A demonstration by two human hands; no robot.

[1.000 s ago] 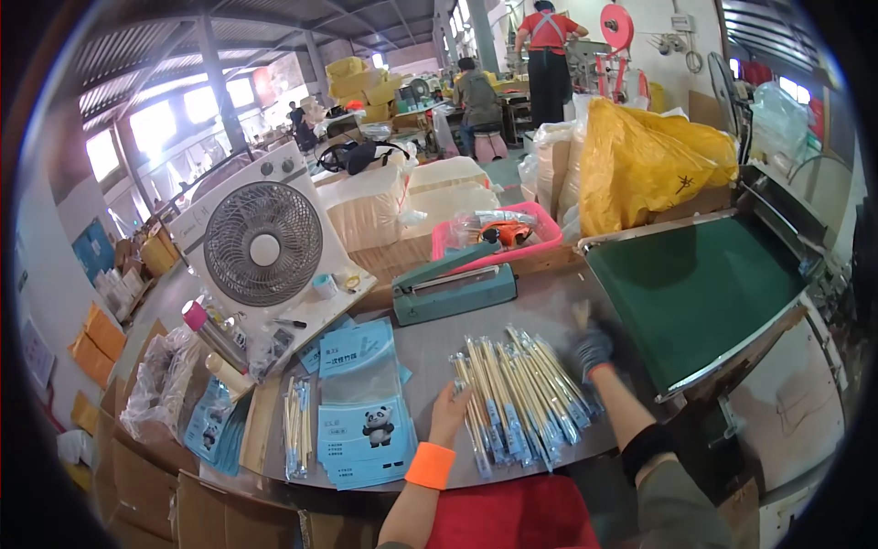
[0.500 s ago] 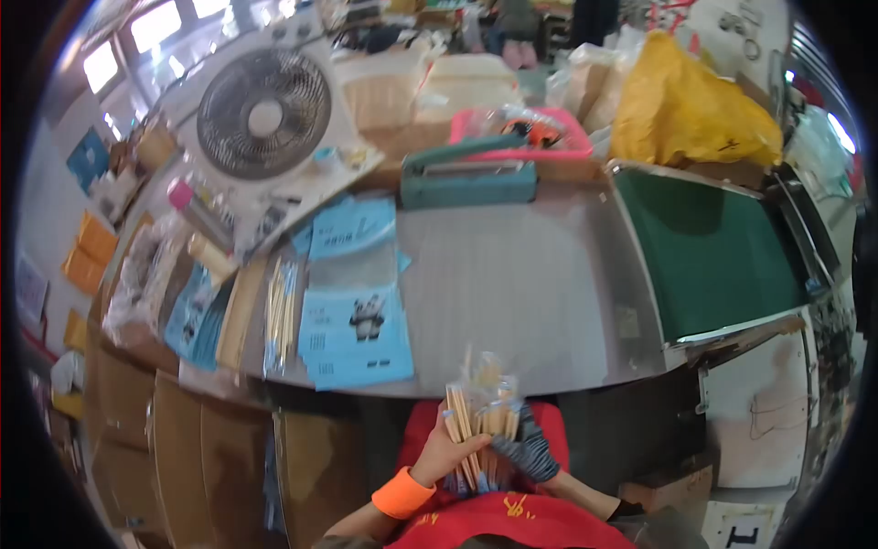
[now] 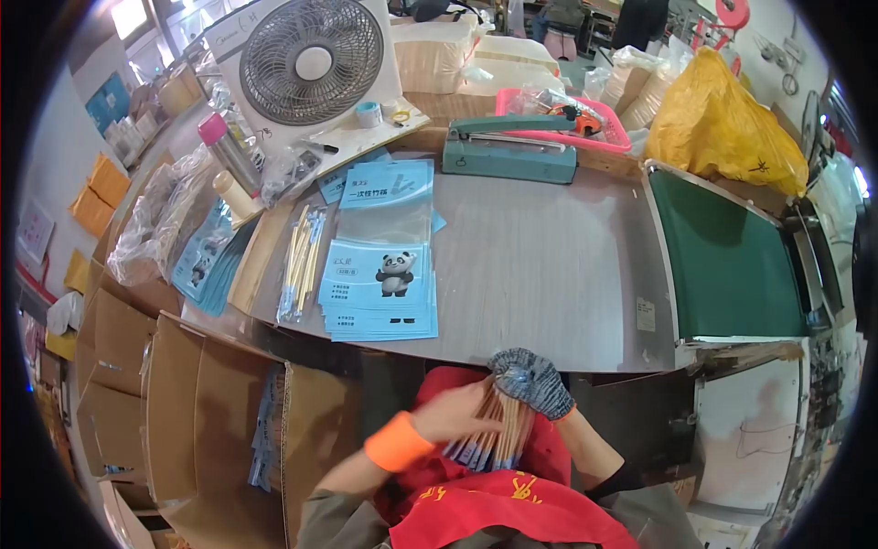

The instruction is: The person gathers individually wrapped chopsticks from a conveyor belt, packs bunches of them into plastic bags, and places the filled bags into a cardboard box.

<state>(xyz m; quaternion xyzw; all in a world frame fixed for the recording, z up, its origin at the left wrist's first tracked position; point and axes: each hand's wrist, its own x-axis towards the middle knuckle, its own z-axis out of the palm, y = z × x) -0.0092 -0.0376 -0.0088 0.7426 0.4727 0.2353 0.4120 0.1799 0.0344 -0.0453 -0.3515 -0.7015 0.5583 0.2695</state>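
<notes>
A bundle of wrapped bamboo chopsticks [image 3: 508, 430] stands over my lap, below the table edge, with its blue-marked wrapper ends pointing down. My right hand [image 3: 532, 381], in a grey knitted glove, is closed around the top of the bundle. Against the bundle's left side is my left hand [image 3: 455, 414], bare with an orange wristband; motion blurs its fingers, so its grip is unclear. On the table lie blue panda-printed plastic bags [image 3: 380, 284] in an overlapping stack. Left of them rests a smaller pile of wrapped chopsticks [image 3: 302, 261].
A teal bag sealer [image 3: 509, 165] stands at the table's back, before a pink basket [image 3: 608, 133]. The fan [image 3: 314, 64] is at the back left, near a pink-capped bottle [image 3: 229, 151]. A green board [image 3: 722, 261] borders the right; an open cardboard box [image 3: 224, 412] stands lower left.
My gloved right hand has moved up onto the top of the chopsticks, whose lower ends now fan out. My left hand has shifted across their side. The camera view has tilted.
</notes>
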